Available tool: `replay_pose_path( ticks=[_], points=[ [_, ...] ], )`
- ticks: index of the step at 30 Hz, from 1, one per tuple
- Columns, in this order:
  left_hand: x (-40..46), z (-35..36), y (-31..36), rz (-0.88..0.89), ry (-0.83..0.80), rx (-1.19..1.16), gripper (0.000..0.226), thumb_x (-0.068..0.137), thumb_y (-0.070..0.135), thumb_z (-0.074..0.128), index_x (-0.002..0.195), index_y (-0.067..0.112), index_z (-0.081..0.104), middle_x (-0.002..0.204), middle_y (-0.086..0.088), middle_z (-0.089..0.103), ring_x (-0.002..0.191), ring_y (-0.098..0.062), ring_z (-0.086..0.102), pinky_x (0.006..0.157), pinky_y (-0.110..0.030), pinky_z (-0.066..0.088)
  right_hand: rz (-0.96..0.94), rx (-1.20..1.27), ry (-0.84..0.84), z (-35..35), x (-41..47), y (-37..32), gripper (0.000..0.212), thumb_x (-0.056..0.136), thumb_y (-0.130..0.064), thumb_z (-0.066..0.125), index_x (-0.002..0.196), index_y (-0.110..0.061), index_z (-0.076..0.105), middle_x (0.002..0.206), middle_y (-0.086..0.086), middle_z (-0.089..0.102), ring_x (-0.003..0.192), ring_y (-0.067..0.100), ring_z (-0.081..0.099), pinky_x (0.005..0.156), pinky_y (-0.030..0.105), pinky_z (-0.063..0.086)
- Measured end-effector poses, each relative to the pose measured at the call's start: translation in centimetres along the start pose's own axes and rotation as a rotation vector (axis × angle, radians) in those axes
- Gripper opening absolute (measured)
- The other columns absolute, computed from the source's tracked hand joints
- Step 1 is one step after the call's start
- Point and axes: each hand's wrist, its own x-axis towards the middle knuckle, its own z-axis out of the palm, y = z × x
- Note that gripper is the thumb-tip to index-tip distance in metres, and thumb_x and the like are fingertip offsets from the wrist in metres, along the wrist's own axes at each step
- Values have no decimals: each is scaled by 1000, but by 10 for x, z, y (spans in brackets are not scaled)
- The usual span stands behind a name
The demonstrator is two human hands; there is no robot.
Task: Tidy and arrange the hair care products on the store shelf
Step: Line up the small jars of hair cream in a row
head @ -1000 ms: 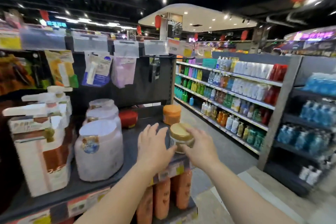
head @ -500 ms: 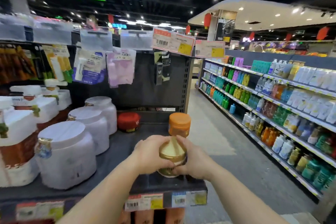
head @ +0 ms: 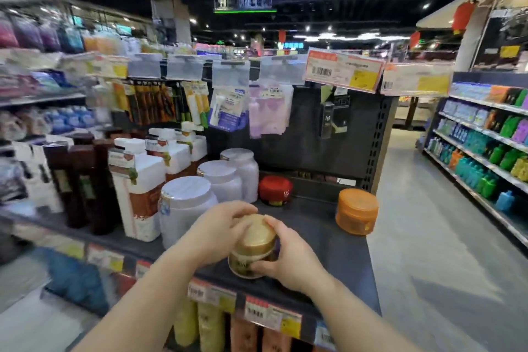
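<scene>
A: Where is the gold jar (head: pixel 253 248) right now?

B: At the shelf (head: pixel 328 240) front, close to the edge above the price tags (head: pixel 258 310). Both hands wrap it. The left hand (head: pixel 218 230) curls over the lid from the jar's left, and the right hand (head: pixel 288 257) cups its right side, fingers closed round the body.

A: Is it resting on the shelf or lifted?

B: I cannot tell; its base is hidden behind the fingers. It looks tilted a little toward the camera.

A: So what could go wrong?

B: Nearest risk first: if it is set down that close to the lip, or released while tilted, it may roll off the front. I'd also guess the lid could turn loose, since the left hand bears on it rather than on the body.

A: And further in?

B: Just left of the jar stands a white tub (head: pixel 187 207), with two more behind it. A push leftward could knock the row askew. Beyond the jar sits a red jar (head: pixel 275 190), against the back panel. To the jar's right and a bit farther back is an orange jar (head: pixel 357 210), near the shelf's right end, so a careless sweep that way could send it over the side.

A: Anything above?

B: Hanging packets (head: pixel 267 111) well behind the jar; a high lift could brush them, though that seems unlikely.
</scene>
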Motion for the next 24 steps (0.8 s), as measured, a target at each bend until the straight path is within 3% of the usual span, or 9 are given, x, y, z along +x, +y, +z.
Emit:
replay_pose_path(
  ticks=[7, 11, 14, 17, 21, 24],
  points=[
    [8, 2, -17, -8, -24, -28, 36, 96, 26, 58, 131, 35, 55, 119, 19, 63, 111, 0, 57, 96, -25, 50, 15, -7, 1, 15, 18, -4, 101, 66, -49, 79, 146, -46, 17, 131, -11, 43, 121, 10, 48, 100, 29, 44],
    [23, 15, -7, 46, 43, -7, 40, 92, 33, 62, 131, 34, 54, 123, 18, 60, 110, 0, 55, 95, -22, 47, 21, -32, -35, -3, 13, 8, 104, 70, -43, 80, 150, -39, 15, 142, -9, 39, 131, 10, 40, 105, 26, 39],
    [36, 39, 19, 162, 49, 16, 39, 90, 36, 63, 128, 31, 57, 123, 15, 59, 114, -4, 54, 94, -19, 41, 47, -162, 80, -29, 10, 32, 94, 71, -41, 78, 148, -35, 25, 141, -8, 43, 131, 11, 41, 105, 27, 40],
    [55, 68, 40, 267, 71, -1, 42, 87, 33, 66, 127, 22, 61, 127, 7, 60, 122, -8, 51, 96, -13, 31, 92, -281, 234, -55, 6, 51, 78, 69, -38, 75, 139, -35, 41, 128, -8, 54, 120, 12, 50, 98, 27, 44],
    [87, 103, 55, 200, 9, 59, 63, 87, 47, 63, 144, 33, 41, 154, 1, 33, 144, -17, 25, 117, -29, 19, 155, -404, 355, -94, 1, 73, 68, 77, -34, 72, 139, -32, 44, 131, -4, 49, 120, 20, 43, 99, 29, 38],
    [108, 123, 70, 131, -68, 114, 71, 85, 52, 63, 147, 41, 31, 160, -1, 20, 147, -23, 16, 120, -42, 18, 278, -428, 353, -119, 2, 97, 76, 74, -39, 74, 141, -35, 38, 144, -1, 40, 129, 24, 37, 107, 35, 36]
  ],
)
